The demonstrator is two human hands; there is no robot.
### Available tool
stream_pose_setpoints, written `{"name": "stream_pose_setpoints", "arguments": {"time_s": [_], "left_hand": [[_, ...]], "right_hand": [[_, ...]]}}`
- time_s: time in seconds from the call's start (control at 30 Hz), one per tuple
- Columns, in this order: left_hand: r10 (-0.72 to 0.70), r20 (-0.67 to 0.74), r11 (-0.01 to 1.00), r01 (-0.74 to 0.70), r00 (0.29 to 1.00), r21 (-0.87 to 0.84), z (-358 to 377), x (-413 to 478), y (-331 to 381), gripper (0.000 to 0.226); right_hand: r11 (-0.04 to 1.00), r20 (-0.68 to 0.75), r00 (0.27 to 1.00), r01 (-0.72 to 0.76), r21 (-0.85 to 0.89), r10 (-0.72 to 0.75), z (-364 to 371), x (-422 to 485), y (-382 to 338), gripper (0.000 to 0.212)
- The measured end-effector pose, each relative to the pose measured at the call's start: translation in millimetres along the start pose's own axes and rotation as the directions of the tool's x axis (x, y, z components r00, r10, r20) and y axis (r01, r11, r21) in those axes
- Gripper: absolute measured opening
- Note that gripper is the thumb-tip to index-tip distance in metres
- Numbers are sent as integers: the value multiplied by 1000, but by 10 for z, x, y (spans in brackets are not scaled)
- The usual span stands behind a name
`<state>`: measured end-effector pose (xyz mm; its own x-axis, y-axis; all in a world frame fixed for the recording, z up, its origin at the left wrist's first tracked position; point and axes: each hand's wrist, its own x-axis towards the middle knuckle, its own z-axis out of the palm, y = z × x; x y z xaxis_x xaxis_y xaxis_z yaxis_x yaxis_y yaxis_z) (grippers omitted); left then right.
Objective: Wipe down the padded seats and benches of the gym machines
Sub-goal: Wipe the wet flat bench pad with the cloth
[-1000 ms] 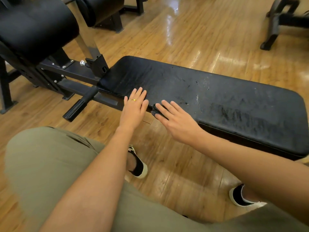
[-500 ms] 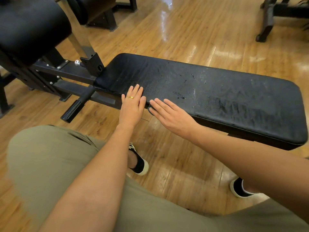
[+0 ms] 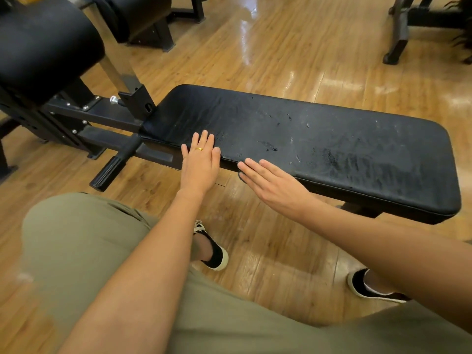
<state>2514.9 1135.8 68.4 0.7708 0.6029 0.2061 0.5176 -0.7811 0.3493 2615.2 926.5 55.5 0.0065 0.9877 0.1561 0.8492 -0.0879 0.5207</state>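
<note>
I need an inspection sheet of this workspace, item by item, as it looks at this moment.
Surface: black bench pad, worn, with streaks and specks on top.
Job's things: small dark cloth, mostly hidden under the fingers of the right hand, at the pad's near edge.
Clutter: nothing seen.
Grippers: left hand flat on the pad's near edge, gold ring on one finger; right hand flat, fingers straight, pressing the cloth.
Cables: nothing seen.
Surroundings: roller pad and grip handle at left; wooden floor, glossy; another machine's frame far right.
</note>
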Motion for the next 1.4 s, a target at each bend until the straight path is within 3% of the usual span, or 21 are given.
{"name": "stream_pose_setpoints", "arguments": {"time_s": [0.13, 0.27, 0.33, 0.43, 0.6, 0.7, 0.87, 1.1, 1.4], "left_hand": [[140, -12, 989, -140, 990, -45, -71, 86, 367, 49], [281, 160, 958, -267, 946, -104, 33, 271, 821, 49], [285, 233, 959, -277, 930, -67, 149, 302, 967, 51], [281, 207, 957, -290, 937, 14, 269, 265, 1037, 51], [261, 155, 965, -264, 953, -2, 273, 271, 1061, 49], [238, 195, 970, -243, 951, 3, 286, 341, 1191, 51], [332, 218, 943, -326, 918, -64, 398, 347, 1542, 53], [321, 243, 945, -326, 915, -20, 407, 329, 1631, 52], [378, 258, 921, -390, 889, -1, 467, 358, 1954, 52]], "right_hand": [[999, 52, 998, 47, 7, -47, -42, -454, 211, 60], [995, 134, 986, 98, 0, -97, -39, -1211, 474, 62], [995, 207, 974, 95, 18, -97, -70, -1295, 515, 64], [997, 149, 986, 81, 7, -81, -31, -1107, 401, 59], [998, 71, 996, 56, 18, -57, -13, -832, 294, 57], [997, 94, 993, 69, 29, -72, -46, -1290, 537, 57], [998, 164, 984, 65, 10, -66, -24, -2232, 816, 52], [995, 93, 993, 68, 67, -74, -3, -1704, 694, 52], [990, 86, 991, -108, 93, 100, -24, -3046, 993, 53]]}}
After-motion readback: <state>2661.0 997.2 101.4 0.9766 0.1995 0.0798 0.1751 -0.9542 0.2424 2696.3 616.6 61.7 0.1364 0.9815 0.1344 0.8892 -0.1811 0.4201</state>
